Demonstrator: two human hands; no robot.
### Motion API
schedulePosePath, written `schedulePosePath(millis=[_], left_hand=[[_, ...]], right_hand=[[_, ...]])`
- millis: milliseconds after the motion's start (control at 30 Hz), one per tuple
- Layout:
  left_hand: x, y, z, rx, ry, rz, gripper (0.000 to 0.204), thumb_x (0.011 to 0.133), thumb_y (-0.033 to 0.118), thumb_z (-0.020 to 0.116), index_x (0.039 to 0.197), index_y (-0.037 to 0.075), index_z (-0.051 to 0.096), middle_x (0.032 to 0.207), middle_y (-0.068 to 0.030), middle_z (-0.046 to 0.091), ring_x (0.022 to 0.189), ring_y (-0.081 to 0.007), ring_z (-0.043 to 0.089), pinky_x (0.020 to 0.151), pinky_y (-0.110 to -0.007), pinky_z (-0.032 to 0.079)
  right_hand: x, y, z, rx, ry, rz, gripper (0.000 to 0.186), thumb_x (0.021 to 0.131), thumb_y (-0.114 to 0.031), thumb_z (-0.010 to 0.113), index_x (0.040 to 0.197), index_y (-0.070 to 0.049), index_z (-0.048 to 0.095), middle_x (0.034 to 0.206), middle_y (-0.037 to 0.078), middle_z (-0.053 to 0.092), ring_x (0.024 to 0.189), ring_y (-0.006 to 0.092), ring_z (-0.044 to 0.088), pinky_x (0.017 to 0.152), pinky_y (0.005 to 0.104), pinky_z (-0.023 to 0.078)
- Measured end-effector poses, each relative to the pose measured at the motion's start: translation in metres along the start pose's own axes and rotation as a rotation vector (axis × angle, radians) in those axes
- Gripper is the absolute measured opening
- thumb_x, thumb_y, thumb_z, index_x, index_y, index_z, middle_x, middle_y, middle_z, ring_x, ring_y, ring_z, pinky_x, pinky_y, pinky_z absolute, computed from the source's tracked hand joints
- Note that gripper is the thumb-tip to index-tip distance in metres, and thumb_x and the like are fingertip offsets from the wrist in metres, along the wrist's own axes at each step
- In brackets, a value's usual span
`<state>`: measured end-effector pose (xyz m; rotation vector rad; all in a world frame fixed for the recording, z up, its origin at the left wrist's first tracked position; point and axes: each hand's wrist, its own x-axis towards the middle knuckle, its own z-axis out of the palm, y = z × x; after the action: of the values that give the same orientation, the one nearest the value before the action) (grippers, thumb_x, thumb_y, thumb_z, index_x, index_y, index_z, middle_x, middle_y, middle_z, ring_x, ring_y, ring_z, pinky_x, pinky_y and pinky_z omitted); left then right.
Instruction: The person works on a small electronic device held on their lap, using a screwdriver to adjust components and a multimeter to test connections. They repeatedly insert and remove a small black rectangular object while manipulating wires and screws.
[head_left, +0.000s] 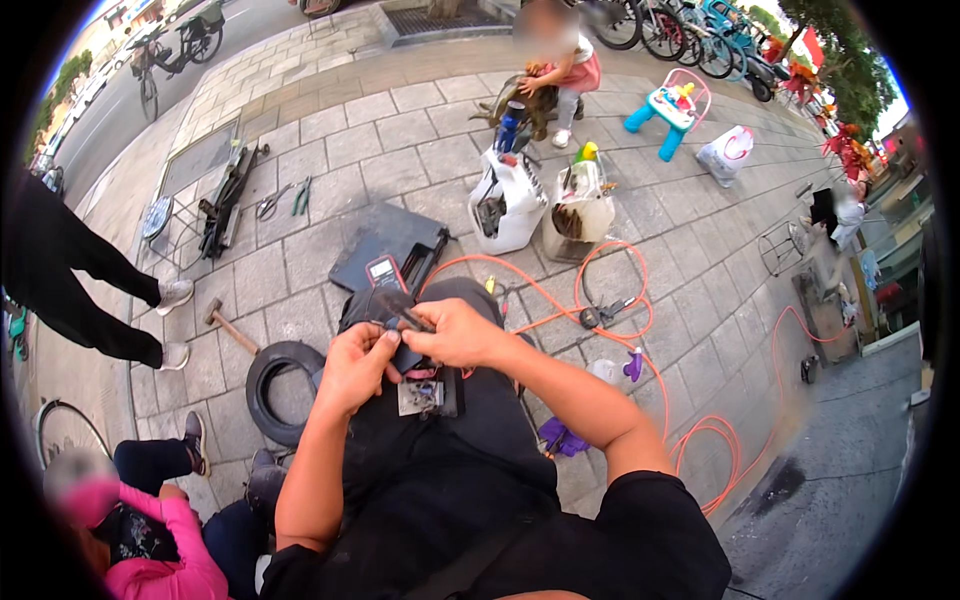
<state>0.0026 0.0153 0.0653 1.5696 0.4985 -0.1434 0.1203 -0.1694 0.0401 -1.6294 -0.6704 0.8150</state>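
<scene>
Above my lap, my left hand and my right hand are closed, fingertips meeting around a small dark part whose kind I cannot make out. The fingers hide most of it. Just below them, an opened box-like device with metal pieces and wires rests on my dark trousers. Beyond my knees lies a black plastic tool case, and a multimeter with a lit-looking face leans by its near edge.
A black tyre and a hammer lie left. Two cut-open plastic jugs of tools stand ahead. An orange hose loops along the right. A child stands ahead; people are at left; pliers lie on the paving.
</scene>
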Motion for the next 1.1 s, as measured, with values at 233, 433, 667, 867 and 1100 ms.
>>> schedulePosePath(millis=[233,433,667,867,1100], left_hand=[[-0.001,0.006,-0.004,0.062,-0.073,0.024,0.024,0.112,0.019,0.068,0.109,-0.004,0.068,0.09,-0.0069,0.071,0.065,-0.0158,0.075,0.041,-0.025,0.045],[0.003,-0.001,-0.008,-0.015,-0.118,0.038,0.023,0.113,0.018,0.068,0.109,-0.005,0.067,0.095,-0.0099,0.074,0.072,-0.015,0.076,0.053,-0.027,0.054],[0.003,-0.003,-0.006,0.038,-0.125,0.117,0.019,0.113,0.012,0.063,0.11,-0.007,0.065,0.096,-0.0098,0.074,0.073,-0.0152,0.075,0.067,-0.03,0.059],[0.004,-0.015,0.002,0.083,-0.053,0.115,0.015,0.111,0.007,0.061,0.113,-0.008,0.063,0.097,-0.0103,0.074,0.072,-0.0151,0.074,0.065,-0.03,0.06],[0.001,0.007,-0.004,-0.064,-0.113,-0.004,0.02,0.11,0.015,0.067,0.116,-0.005,0.064,0.097,-0.0108,0.073,0.072,-0.0166,0.077,0.046,-0.027,0.05]], right_hand=[[0.002,-0.003,-0.005,-0.284,0.013,-0.208,0.025,0.096,-0.023,0.073,0.091,0.001,0.07,0.072,0.014,0.066,0.067,0.0147,0.062,0.064,0.0379,0.052],[0.003,-0.001,-0.001,-0.409,0.06,-0.348,0.026,0.092,-0.023,0.074,0.091,0.002,0.069,0.081,0.022,0.073,0.075,0.0357,0.073,0.069,0.0445,0.055],[0.002,0.005,0.005,-0.469,0.137,-0.427,0.028,0.089,-0.023,0.075,0.087,0.003,0.065,0.082,0.026,0.07,0.077,0.045,0.071,0.069,0.0501,0.055],[0.004,-0.004,0.002,-0.392,0.136,-0.306,0.025,0.088,-0.021,0.074,0.088,0.003,0.066,0.082,0.024,0.071,0.078,0.0453,0.071,0.071,0.0496,0.056],[0.002,-0.017,-0.005,-0.266,0.073,-0.122,0.027,0.095,-0.023,0.073,0.094,0.004,0.069,0.077,0.021,0.07,0.07,0.0273,0.069,0.07,0.0421,0.056]])
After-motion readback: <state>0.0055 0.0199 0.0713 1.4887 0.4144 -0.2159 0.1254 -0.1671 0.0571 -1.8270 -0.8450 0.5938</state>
